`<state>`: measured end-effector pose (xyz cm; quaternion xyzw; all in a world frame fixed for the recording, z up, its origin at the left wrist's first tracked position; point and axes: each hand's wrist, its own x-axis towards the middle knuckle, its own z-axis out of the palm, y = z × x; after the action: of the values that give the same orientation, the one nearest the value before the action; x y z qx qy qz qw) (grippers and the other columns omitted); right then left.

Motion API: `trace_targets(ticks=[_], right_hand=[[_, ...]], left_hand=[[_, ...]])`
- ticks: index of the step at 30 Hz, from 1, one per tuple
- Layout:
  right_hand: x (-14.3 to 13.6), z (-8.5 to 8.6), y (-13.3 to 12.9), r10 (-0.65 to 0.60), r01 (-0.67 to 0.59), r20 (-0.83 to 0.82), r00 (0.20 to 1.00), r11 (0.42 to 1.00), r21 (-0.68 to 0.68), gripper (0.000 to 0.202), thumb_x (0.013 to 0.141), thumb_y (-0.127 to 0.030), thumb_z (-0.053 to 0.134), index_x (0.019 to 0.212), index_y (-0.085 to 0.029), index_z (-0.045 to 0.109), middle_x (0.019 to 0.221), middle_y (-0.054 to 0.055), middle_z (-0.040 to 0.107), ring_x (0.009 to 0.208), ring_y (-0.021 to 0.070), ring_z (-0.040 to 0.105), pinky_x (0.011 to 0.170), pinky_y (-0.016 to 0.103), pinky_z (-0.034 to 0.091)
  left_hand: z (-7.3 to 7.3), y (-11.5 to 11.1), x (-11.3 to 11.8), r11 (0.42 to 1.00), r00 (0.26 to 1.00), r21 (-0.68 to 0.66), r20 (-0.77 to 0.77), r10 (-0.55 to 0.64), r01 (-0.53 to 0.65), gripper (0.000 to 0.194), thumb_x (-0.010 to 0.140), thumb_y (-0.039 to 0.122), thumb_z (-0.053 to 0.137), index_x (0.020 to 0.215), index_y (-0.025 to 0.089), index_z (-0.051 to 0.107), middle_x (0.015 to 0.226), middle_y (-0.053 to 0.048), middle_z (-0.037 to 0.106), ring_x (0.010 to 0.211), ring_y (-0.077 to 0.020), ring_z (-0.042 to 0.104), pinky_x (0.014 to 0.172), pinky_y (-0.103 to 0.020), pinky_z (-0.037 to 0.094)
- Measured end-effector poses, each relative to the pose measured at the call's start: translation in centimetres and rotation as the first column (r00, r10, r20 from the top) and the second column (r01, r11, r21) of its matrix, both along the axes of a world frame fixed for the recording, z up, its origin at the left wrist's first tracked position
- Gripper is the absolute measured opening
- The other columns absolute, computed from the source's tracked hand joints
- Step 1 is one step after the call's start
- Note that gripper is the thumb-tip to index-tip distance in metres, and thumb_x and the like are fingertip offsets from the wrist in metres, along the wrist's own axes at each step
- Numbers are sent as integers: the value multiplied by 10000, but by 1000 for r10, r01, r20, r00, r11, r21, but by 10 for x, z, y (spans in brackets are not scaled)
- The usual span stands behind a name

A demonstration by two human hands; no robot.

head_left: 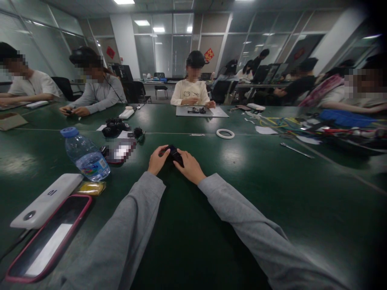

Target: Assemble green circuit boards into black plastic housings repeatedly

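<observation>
Clock reference: centred on the small black object (175,156); 12 points away from the wearer.
Small black object: at clock centre, between the two hands, over the green counter (250,209); cannot tell whether it touches the surface. Fine detail too small to read.
Left hand (157,160): fingers closed on the object's 9 o'clock side, gripping it.
Right hand (190,166): gripping the same object from 4 o'clock, fingers along its near end.
Sleeves: grey, entering from 7 and 5 o'clock.
Bottle (90,159): 9 o'clock, clear, blue cap, part filled with clear liquid.
Red-edged device (130,152): 9 o'clock, between bottle and left hand; face pixelated.
Black items (113,128): 10 o'clock, clustered.
Yellow packet (91,188): 8 o'clock, near the bottle's base.
White power bank (51,199): 8 to 9 o'clock, lying beside the phone (50,241) in a pinkish-red case at 8.
White ring (225,137): 2 o'clock, lying flat.
Metal tool (296,150): 3 o'clock, slim, well apart from the hands.
Tangled cables (276,122): 2 to 3 o'clock, near a blue tray (341,117).
Co-worker (189,90): 12 o'clock, seated at a pale board (222,112) with dark parts on it.
</observation>
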<state>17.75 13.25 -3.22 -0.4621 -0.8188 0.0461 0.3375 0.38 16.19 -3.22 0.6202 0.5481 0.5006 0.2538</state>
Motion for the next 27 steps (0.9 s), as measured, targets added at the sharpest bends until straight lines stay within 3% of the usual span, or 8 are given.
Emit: trace_targets(ticks=[7, 12, 16, 22, 27], right_hand=[[5, -3, 6, 46, -69, -199, 979, 992, -107, 669, 801, -528, 624, 1323, -175, 398, 1181, 125, 509, 1102, 254, 486, 961, 433, 409], [10, -5, 16, 4, -147, -420, 908, 939, -310, 553, 875, -572, 490, 1280, -198, 458, 1124, 95, 530, 1088, 199, 501, 963, 393, 410], [13, -6, 20, 18, -176, -406, 914, 918, -356, 473, 919, -526, 431, 1285, -227, 464, 1141, 84, 527, 1110, 197, 474, 976, 416, 393], [12, -7, 19, 42, -147, -331, 943, 943, -300, 469, 905, -479, 477, 1293, -216, 449, 1124, 88, 532, 1093, 213, 466, 970, 425, 386], [11, -7, 18, 50, -143, -315, 948, 950, -278, 479, 902, -498, 477, 1287, -216, 445, 1119, 83, 536, 1067, 212, 480, 951, 414, 397]], left_hand=[[-4, 0, -1, 988, 977, 52, -146, 154, -148, 406, 867, 457, 455, 1106, 150, 572, 1021, -115, 608, 941, -193, 575, 867, -344, 438], [0, -6, 2, 993, 956, 10, -270, 115, -117, 467, 872, 538, 388, 1083, 170, 583, 906, -105, 645, 868, -218, 592, 831, -356, 434], [2, -8, 3, 994, 949, -5, -296, 106, -113, 486, 873, 555, 364, 1071, 179, 600, 878, -107, 656, 852, -235, 594, 820, -370, 432], [3, -9, 1, 994, 971, -10, -215, 107, -112, 453, 869, 540, 396, 1047, 199, 636, 822, -80, 672, 829, -220, 613, 826, -338, 430], [4, -10, 2, 991, 956, -16, -267, 122, -131, 493, 875, 553, 358, 1051, 185, 634, 852, -102, 662, 823, -226, 602, 801, -358, 436]])
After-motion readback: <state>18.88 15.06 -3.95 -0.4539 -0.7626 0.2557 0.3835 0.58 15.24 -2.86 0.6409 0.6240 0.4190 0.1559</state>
